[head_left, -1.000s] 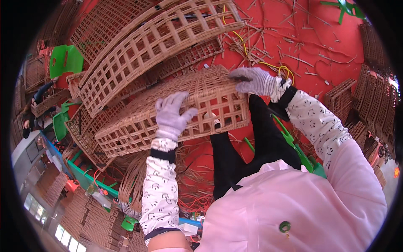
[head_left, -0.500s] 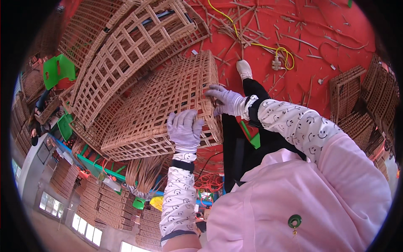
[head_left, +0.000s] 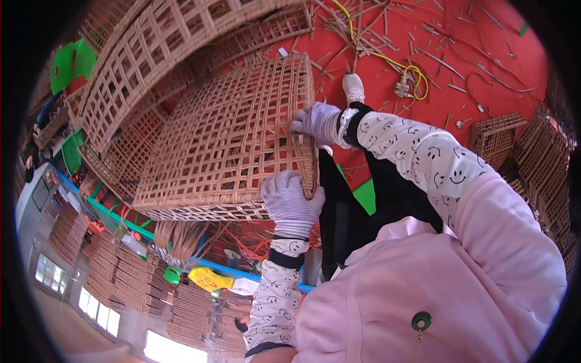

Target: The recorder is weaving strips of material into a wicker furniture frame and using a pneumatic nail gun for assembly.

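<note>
A brown woven wicker panel with an open lattice point(head_left: 224, 130) and a folded side lies tilted in front of me. My left hand point(head_left: 292, 202), in a striped lilac glove, is closed over its near corner. Higher up the same right-hand edge, my right hand point(head_left: 318, 123), gloved alike, has its fingers curled round the rim. Behind the panel and to its left stands a larger curved wicker piece point(head_left: 163, 51). The fingertips of both hands are partly hidden by the weave.
Cut strips point(head_left: 363, 36) litter the red floor covering point(head_left: 484, 60), with a yellow cable point(head_left: 387, 57) and its socket. Wicker pieces point(head_left: 496, 139) are stacked at right. A green plastic seat point(head_left: 72, 63) is at far left. Bundled strips point(head_left: 178, 242) hang by a yellow bag point(head_left: 210, 279).
My left hand has shifted right, from the panel's lower edge to its near corner. My right hand has moved slightly up along the edge. The whole view has swung a little.
</note>
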### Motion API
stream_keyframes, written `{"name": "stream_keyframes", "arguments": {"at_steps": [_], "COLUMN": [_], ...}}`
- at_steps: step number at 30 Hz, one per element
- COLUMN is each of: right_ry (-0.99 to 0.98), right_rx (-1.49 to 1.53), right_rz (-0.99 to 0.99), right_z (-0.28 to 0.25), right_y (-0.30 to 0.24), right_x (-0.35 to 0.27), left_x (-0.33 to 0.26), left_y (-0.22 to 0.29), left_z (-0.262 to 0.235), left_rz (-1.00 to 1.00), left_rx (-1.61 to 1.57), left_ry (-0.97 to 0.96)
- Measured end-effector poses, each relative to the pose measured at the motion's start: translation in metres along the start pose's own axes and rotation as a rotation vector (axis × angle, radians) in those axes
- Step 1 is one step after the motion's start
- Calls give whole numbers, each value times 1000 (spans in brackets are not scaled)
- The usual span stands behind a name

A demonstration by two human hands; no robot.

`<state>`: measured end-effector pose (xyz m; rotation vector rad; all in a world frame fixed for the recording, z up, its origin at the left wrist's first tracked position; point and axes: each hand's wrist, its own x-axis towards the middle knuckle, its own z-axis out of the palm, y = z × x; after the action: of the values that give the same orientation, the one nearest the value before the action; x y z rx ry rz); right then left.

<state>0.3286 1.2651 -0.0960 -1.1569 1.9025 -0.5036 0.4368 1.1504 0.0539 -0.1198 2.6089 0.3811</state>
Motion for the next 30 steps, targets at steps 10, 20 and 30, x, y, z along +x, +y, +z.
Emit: {"name": "stream_keyframes", "arguments": {"at_steps": [10, 20, 30], "right_ry": [-87, -241, -685], "right_rx": [-127, -136, -503], "right_rz": [-219, -565, -374], "right_z": [-31, -44, 13], "right_y": [-82, -204, -283], "right_x": [56, 34, 107], "left_x": [-101, -250, -296], "left_y": [-87, -169, -191], "left_z": [-63, -63, 87], "left_rz": [7, -97, -629], "left_rx": [-133, -491, -502], "left_ry": [207, 323, 147]}}
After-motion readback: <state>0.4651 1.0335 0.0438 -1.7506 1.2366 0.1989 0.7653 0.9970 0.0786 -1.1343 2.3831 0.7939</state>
